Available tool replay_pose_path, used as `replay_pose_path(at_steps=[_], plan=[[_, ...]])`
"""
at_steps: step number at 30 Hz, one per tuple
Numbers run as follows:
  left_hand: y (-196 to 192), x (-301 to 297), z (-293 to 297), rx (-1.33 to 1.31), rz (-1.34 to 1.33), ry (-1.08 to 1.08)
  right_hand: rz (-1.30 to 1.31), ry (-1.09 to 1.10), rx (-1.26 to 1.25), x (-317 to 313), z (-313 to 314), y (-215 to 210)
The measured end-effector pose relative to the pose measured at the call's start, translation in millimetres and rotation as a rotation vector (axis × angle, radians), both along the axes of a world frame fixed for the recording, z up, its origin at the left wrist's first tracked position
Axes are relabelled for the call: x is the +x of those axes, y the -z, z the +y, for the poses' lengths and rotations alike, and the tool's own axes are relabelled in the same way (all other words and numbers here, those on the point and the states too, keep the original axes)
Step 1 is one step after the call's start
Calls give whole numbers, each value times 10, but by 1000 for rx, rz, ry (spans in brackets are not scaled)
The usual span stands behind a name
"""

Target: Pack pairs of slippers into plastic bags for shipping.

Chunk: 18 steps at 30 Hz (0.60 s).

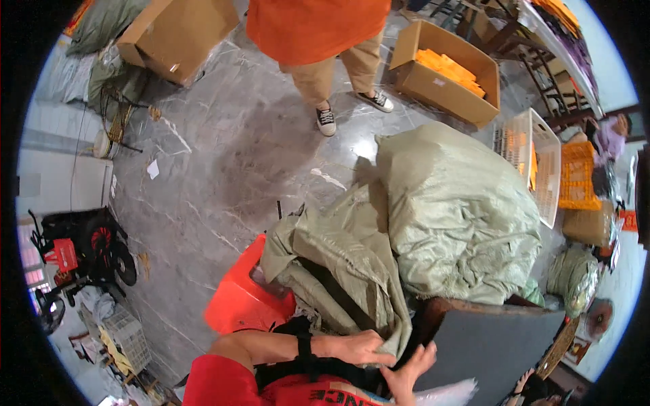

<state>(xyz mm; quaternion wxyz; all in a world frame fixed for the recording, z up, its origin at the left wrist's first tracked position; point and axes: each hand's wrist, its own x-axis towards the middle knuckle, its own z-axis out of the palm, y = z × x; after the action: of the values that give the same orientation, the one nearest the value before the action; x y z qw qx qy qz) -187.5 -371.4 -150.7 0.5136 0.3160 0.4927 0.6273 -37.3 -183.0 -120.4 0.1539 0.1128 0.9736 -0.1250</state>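
My left hand (359,348), a black strap around its wrist, is closed on the edge of a grey-green woven sack (345,233). The sack lies slack and folded in front of me, with a dark opening showing. Just right of it, my right hand (409,372) has its fingers stretched apart, its thumb close to the left fingertips and the sack's edge. Clear plastic (447,394) shows beneath the right hand; I cannot tell whether they touch. A bulky, full woven sack (460,216) stands beyond, against the slack one.
A red plastic object (247,294) sits left of the sack, and a dark grey board (487,345) lies at right. Ahead stands a person in orange (318,27). Cardboard boxes (179,40), one with orange packets (450,71), and a white crate (545,162) stand around.
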Motion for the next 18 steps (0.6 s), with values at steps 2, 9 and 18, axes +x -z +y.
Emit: replay_pose_path(at_steps=[2,9,18], plan=[[-362,17,170,233,47,-66,-58,403,-869,-53,-35,209],[-719,-299,-229,-187,-244,-480,-308,-63,-1043,-656,-161,170],[-369,-67,-218,-412,790,-104,-324,-17,-1219,-602,-418,-13]])
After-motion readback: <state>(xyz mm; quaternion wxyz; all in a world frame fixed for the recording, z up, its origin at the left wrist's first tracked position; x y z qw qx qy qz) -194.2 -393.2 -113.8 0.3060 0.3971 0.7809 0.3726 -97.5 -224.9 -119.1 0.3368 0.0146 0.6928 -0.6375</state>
